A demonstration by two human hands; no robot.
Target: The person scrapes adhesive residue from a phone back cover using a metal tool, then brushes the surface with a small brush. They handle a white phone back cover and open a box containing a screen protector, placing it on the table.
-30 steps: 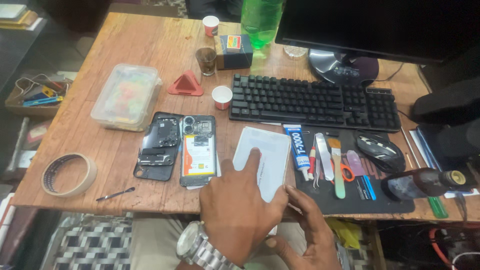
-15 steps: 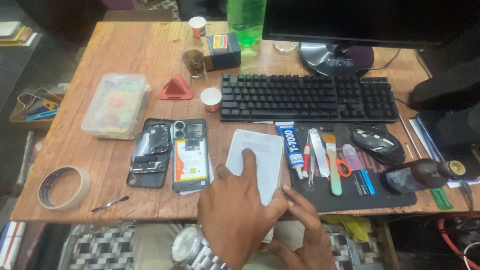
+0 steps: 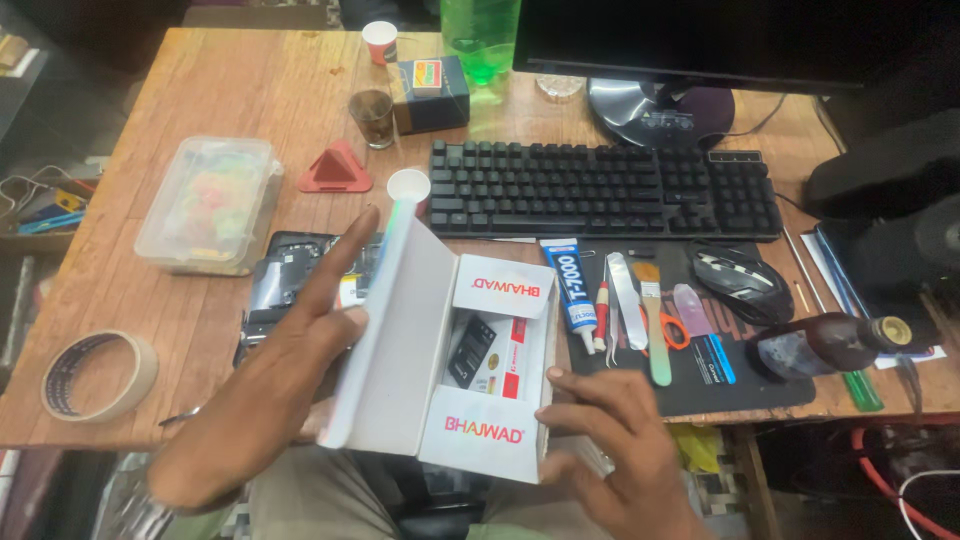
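The left hand (image 3: 275, 385) has its fingers (image 3: 335, 265) extended and spread flat against the outer face of the raised lid (image 3: 395, 330) of a white cardboard box (image 3: 490, 400), propping that lid upright on edge; the hand does not close around it. The right hand (image 3: 610, 440) has its fingers curled narrow on the near right corner of the box, thumb at the side wall, holding the tray in place. The box sits at the near edge of the wooden desk (image 3: 250, 90), partly overhanging toward the person's lap. Its long axis runs from the person outward toward the black keyboard (image 3: 605, 190), and the open face points up. The lid is hinged along the left long side and stands nearly vertical. End flaps are folded out at the near and far ends. Inside lies a small dark flat part (image 3: 470, 352) beside a red and white insert. Left of the lid, an opened phone (image 3: 285, 290) lies partly hidden behind the hand. Right of the box, a black mat (image 3: 720, 385) carries a glue tube (image 3: 572, 285), a brush (image 3: 652, 320) and a black mouse (image 3: 738, 285). A roll of tape (image 3: 98, 375) rests near the left desk edge, well apart from the box.
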